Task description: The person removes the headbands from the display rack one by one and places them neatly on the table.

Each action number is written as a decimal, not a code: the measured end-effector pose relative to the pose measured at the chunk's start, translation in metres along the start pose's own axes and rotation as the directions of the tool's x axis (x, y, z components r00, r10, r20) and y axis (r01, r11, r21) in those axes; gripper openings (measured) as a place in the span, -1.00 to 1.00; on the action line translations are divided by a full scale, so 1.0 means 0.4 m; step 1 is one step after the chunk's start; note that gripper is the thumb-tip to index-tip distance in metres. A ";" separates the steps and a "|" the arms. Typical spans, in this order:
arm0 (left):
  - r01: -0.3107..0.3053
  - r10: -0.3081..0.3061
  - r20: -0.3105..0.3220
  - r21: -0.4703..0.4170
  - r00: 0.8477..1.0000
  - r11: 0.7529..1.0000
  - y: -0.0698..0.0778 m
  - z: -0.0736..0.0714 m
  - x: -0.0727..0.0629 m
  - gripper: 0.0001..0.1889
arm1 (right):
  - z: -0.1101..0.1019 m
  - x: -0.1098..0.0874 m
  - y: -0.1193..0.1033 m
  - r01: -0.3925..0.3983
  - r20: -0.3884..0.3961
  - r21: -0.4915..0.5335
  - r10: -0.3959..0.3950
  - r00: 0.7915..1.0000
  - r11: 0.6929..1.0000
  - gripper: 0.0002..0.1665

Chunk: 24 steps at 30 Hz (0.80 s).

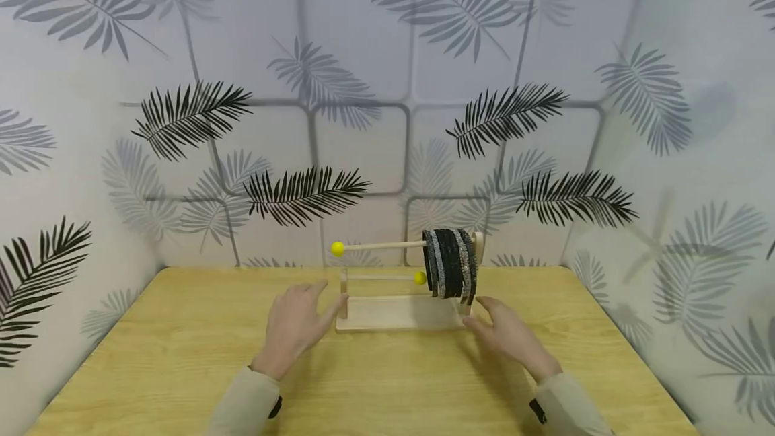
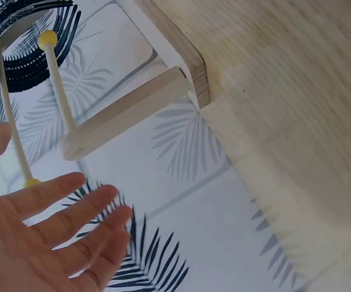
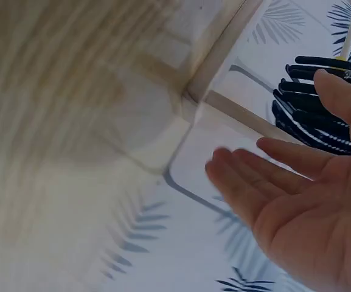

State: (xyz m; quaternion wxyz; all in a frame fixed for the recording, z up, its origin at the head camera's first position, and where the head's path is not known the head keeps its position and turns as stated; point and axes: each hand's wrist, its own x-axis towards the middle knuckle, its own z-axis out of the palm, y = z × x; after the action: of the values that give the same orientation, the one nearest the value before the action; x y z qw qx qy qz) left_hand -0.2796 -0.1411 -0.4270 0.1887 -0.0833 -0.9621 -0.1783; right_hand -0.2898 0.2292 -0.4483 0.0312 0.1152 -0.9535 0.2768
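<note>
A pale wooden rack (image 1: 399, 315) stands on the table in the head view, with one post at each end. Its upper rod (image 1: 384, 245) runs left from the right post to a yellow ball tip (image 1: 337, 248). The lower rod (image 1: 381, 278) runs right from the left post and also ends in a yellow ball. Black and grey hair ties (image 1: 448, 264) are bunched on the right part of the upper rod. My left hand (image 1: 295, 321), fingers extended, is beside the left post. My right hand (image 1: 508, 335) is at the rack's right end, fingers extended; contact is unclear.
The wooden table (image 1: 387, 382) carries the rack near its back edge. Behind and at both sides rise walls (image 1: 363, 147) with leaf patterns. Both forearms come in from the front edge in light sleeves (image 1: 248, 402), with dark straps at the wrists.
</note>
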 end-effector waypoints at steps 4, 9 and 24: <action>0.071 -0.074 -0.009 -0.204 0.997 0.976 0.002 0.001 0.016 -0.45 | 0.003 0.013 0.015 -0.088 0.039 0.203 0.082 0.996 0.975 -0.28; 0.120 -0.140 -0.021 -0.405 0.990 0.906 0.003 0.012 0.030 -0.54 | 0.012 0.030 0.036 -0.209 0.162 0.483 0.148 0.976 0.850 -0.30; 0.170 -0.153 0.113 -0.879 0.982 0.445 0.047 0.046 0.085 -0.74 | 0.019 0.090 0.093 -0.337 0.311 0.582 0.180 0.933 0.740 -0.41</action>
State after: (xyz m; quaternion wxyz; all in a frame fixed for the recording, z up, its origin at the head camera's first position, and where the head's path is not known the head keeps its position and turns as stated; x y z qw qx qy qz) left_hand -0.3127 -0.1135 -0.4238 0.0924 -0.0784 -0.7349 -0.6673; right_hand -0.3334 0.2485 -0.4698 -0.1606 0.0164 -0.8099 0.5640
